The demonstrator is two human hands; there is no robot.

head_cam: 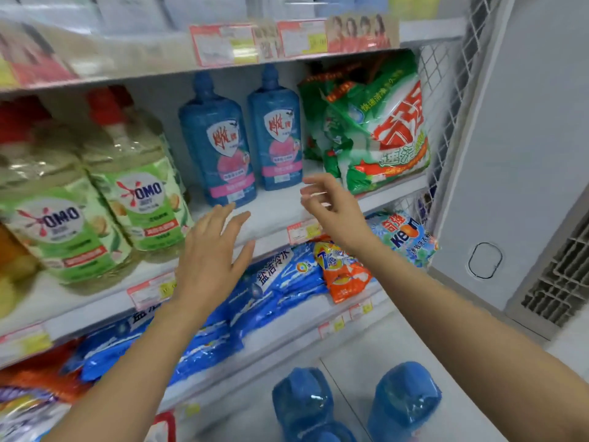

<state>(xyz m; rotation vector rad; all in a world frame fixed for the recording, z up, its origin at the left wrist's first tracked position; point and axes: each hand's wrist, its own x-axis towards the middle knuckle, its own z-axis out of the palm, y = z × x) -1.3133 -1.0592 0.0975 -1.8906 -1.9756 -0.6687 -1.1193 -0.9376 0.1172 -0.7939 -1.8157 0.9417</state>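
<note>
Near the middle of the frame both hands are empty. The left hand [210, 250] is spread flat with its fingers straight, and the tips are just short of the left blue bottle [220, 145]. The right hand [331, 212] has loosely curled fingers that hold nothing and hovers just in front of the right blue bottle [275, 129]. Both bottles stand upright, side by side, on the middle shelf [271, 218].

It looks to me like a reach to take or straighten these two. I would close each hand round the broad body, thumb on one side and fingers on the other. The thin neck is a poor hold, and the plastic looks slick.

The right bottle stands just beside a slumping green detergent bag [376, 129], so it should come straight forward, not sideways, or the bag may tip. The OMO jugs [140, 186] crowd the left side in the same way. At the bottom of the frame stand two floor bottles [302, 400], so step carefully.
</note>
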